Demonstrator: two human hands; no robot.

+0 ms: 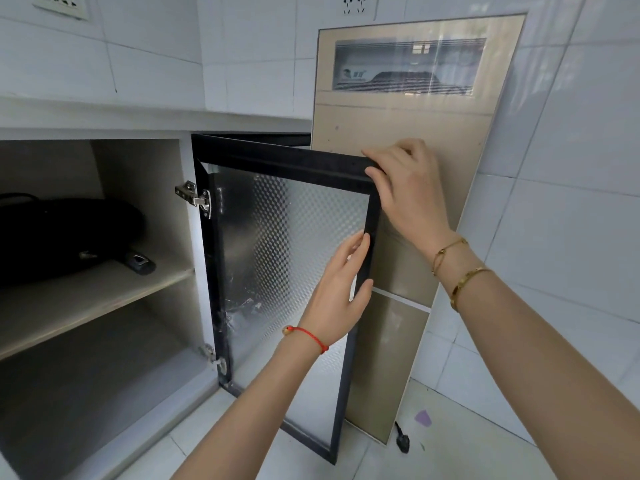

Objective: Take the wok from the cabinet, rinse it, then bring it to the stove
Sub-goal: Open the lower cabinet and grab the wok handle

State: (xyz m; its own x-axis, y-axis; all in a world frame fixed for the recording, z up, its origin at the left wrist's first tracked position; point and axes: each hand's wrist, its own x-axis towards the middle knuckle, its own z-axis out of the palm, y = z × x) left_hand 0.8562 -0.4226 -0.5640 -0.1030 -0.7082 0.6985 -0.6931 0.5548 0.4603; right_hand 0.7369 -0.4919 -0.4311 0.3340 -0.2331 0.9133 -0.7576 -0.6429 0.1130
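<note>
A black wok (69, 233) lies on the upper shelf (86, 299) of the open cabinet at the left, its handle (138, 263) pointing toward the front. The cabinet's black-framed glass door (284, 258) stands swung wide open. My right hand (405, 188) grips the door's top right corner, fingers curled over the frame. My left hand (341, 289) holds the door's right edge lower down, thumb on one side and fingers on the other. Both hands are well to the right of the wok.
A tall beige appliance (408, 126) with a glass window stands right behind the door. White countertop edge (138, 123) runs above the cabinet. A black plug (401, 439) lies on the tiled floor. The lower cabinet compartment (90, 393) holds nothing visible.
</note>
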